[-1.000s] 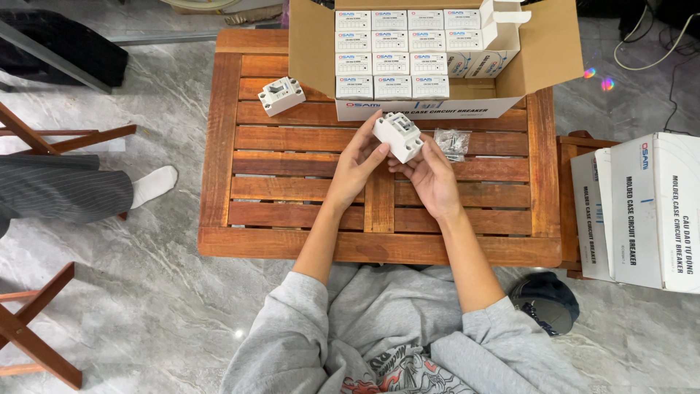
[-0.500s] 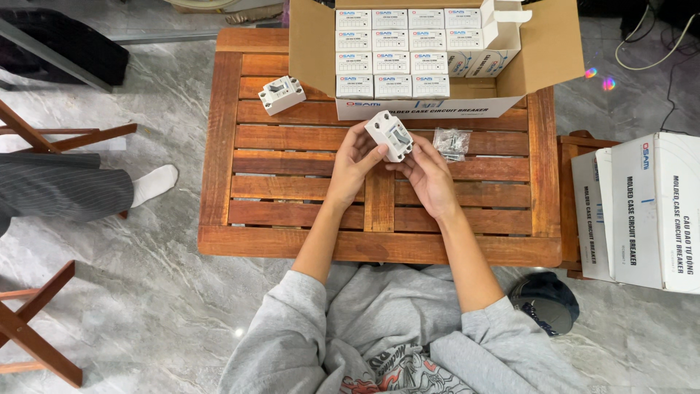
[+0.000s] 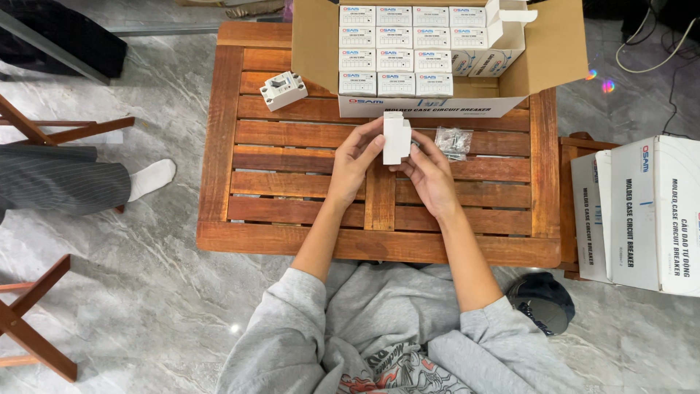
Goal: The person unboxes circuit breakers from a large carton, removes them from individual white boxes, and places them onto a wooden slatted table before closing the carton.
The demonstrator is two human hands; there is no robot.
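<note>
Both of my hands hold one white circuit breaker [image 3: 396, 137] above the middle of a slatted wooden table [image 3: 292, 233]. My left hand [image 3: 355, 157] grips its left side, and my right hand [image 3: 429, 172] supports it from the right and below. The breaker is turned so a plain narrow side faces up. A small clear bag of screws [image 3: 453, 142] lies on the table just right of my hands. A second white breaker [image 3: 283, 90] sits alone at the table's far left.
An open cardboard carton [image 3: 554, 51] filled with several small white boxes stands at the table's far edge. More white cartons [image 3: 642, 211] stand at the right. A seated person's trouser leg and white sock [image 3: 149, 179] lie left. Wooden stool legs [image 3: 29, 328] are at lower left.
The breaker has been rotated in my hands, from its face showing to a plain narrow side up. My hands stay in the same spot.
</note>
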